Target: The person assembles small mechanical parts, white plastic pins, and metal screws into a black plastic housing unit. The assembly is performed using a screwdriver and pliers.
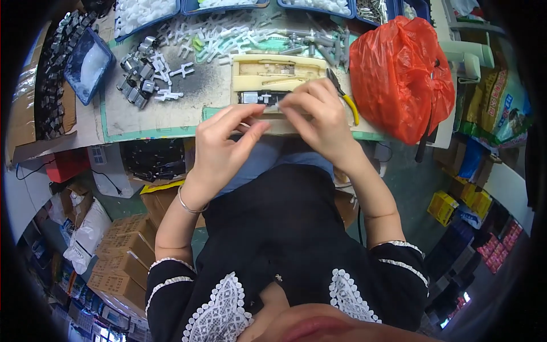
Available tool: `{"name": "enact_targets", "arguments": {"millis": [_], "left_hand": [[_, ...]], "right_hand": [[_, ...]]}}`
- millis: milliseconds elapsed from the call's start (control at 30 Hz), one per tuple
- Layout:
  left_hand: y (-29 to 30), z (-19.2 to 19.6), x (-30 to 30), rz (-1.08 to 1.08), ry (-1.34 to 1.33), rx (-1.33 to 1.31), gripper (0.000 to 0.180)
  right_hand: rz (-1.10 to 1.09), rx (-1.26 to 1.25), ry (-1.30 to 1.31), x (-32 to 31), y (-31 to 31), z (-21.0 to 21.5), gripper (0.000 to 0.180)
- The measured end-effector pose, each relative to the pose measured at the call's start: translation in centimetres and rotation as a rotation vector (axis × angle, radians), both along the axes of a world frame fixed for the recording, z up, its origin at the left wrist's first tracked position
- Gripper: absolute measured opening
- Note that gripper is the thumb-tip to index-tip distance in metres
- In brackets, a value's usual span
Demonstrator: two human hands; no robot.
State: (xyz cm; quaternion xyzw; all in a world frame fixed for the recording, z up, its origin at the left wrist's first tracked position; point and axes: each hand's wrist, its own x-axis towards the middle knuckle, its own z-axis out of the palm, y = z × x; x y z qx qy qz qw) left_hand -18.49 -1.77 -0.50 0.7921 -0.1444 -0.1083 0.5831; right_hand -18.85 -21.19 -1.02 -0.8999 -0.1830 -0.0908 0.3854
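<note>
Left hand (231,137) held curled above the tabletop (122,117) edge, thumb and forefinger parted, right hand (320,117) bent close beside it, whether anything is pinched there cannot be told, black-and-white part (255,98) set along the near side of a cream fixture (279,82), just beyond the fingertips, yellow-handled pliers (349,105) laid to the right.

Brown cardboard boxes (121,265) beside a white sack (91,232)
</note>
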Motion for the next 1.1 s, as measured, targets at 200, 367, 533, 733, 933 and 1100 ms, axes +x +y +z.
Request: {"name": "enact_targets", "arguments": {"millis": [200,367,533,733,933,1100], "left_hand": [[-0.6,-2.7,-1.1,-0.025,-0.477,0.248,0.025],[-1.9,-3.4,-2.9,-0.064,-0.641,0.650,0.039],[-2.4,-3.9,-2.7,-0.029,-0.700,0.664,0.041],[0.7,-4.3,-0.3,0.070,-0.780,0.580,0.034],[-0.3,-3.3,1.3,0.080,-0.858,0.508,0.014],[0.1,-2.8,1.5,0.059,-0.766,0.371,0.013]], "right_hand": [[0.036,-0.127,-0.028,0.6,0.5,-1.1,0.011],[0.061,-0.209,-0.030,0.4,0.7,-0.4,0.012],[0.082,-0.302,-0.017,0.8,0.5,0.6,0.015],[-0.206,0.011,-0.003,4.1,-4.2,3.2,0.023],[-0.421,-0.641,-0.072,14.7,-13.0,1.3,0.021],[-0.492,-0.783,0.098,17.1,-13.2,-0.8,0.015]]}}
